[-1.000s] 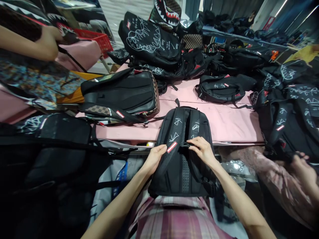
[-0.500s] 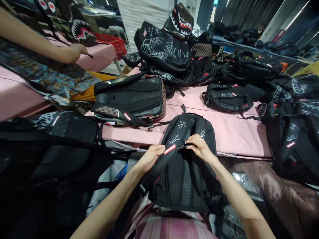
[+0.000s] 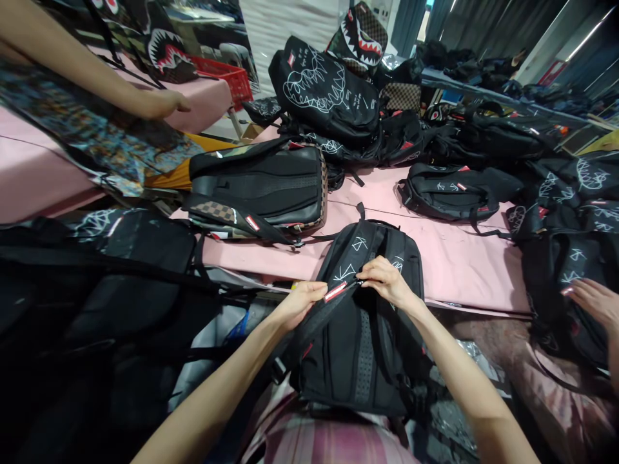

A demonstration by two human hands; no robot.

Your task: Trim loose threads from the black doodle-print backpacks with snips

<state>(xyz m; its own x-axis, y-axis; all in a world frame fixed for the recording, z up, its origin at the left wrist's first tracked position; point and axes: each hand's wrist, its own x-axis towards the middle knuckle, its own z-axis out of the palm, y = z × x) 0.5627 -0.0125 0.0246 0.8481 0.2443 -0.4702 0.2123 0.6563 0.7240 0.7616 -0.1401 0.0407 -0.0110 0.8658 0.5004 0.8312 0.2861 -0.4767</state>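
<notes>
A black backpack [image 3: 338, 361] leans against the table edge in front of me, its padded back and straps facing up. My left hand [image 3: 304, 301] is closed on one shoulder strap [image 3: 314, 322], its fingers beside the red-and-white label [image 3: 336, 291]. My right hand [image 3: 384, 280] pinches the same strap past the label, with a small dark piece at the fingertips that I cannot make out. White line drawings show on the straps above my hands.
Pink cloth covers the table [image 3: 464, 258]. A checkered-edge backpack [image 3: 261, 187] lies at left, a black bag [image 3: 449, 190] at right, and a pile of backpacks [image 3: 324, 90] behind. Another person's hand [image 3: 597, 299] touches a backpack [image 3: 546, 277] at right; another's arm [image 3: 116, 90] reaches in at left.
My hands stay on the strap, with only slight shifts. A person's hand has come in at the right onto a backpack. The left person's hand has moved slightly; the view has turned a little.
</notes>
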